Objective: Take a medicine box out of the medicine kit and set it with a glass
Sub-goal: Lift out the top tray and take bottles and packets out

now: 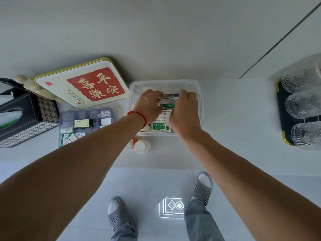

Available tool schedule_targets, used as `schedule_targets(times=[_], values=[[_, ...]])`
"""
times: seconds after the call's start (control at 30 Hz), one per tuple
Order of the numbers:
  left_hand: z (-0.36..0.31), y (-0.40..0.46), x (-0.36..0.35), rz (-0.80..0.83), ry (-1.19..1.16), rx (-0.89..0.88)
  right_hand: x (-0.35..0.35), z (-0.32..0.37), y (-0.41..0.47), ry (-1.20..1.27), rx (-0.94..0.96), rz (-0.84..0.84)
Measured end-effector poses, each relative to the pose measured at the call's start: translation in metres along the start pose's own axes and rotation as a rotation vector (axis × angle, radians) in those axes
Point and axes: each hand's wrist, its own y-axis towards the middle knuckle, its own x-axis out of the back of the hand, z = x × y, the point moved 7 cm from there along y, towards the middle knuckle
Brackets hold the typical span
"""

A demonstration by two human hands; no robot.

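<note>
The clear plastic medicine kit [165,83] stands on the white counter, filled with several boxes and sachets. Both my hands are inside it. My left hand [149,103] and my right hand [186,108] grip the two ends of a flat medicine box [169,97] with yellow and blue print, held near the back of the kit. A green and white box [160,126] lies at the front of the kit. Ribbed glasses [303,106] stand upside down on a dark tray [282,105] at the far right.
The kit's purple insert tray [85,126] with small medicines lies left of the kit. A white bottle [142,146] stands in front of the kit. A decorated red and white tray [83,84] and a dark checked tissue box [26,119] are at the left.
</note>
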Motion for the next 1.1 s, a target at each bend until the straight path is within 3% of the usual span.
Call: schedule_targets(times=[0.1, 0.27, 0.37, 0.5, 0.8, 0.93, 1.1], values=[[0.000, 0.003, 0.004, -0.045, -0.036, 0.014, 0.002, 0.003, 0.000, -0.188, 0.086, 0.032], [0.002, -0.004, 0.012, -0.059, -0.035, -0.016, 0.015, 0.007, -0.001, -0.273, 0.198, -0.015], [0.005, -0.012, 0.008, 0.100, 0.055, -0.052, 0.006, 0.002, -0.005, -0.271, 0.274, 0.131], [0.009, -0.022, -0.002, 0.270, 0.083, -0.068, -0.015, -0.004, -0.006, -0.414, 0.206, 0.354], [0.005, -0.024, -0.006, 0.218, 0.093, -0.106, -0.030, 0.003, 0.012, -0.642, 0.124, 0.474], [0.002, -0.026, 0.000, 0.205, 0.009, -0.151, -0.032, 0.001, 0.015, -0.581, 0.095, 0.602], [-0.001, -0.025, 0.012, 0.140, -0.052, -0.175, -0.032, 0.001, 0.021, -0.514, 0.100, 0.607]])
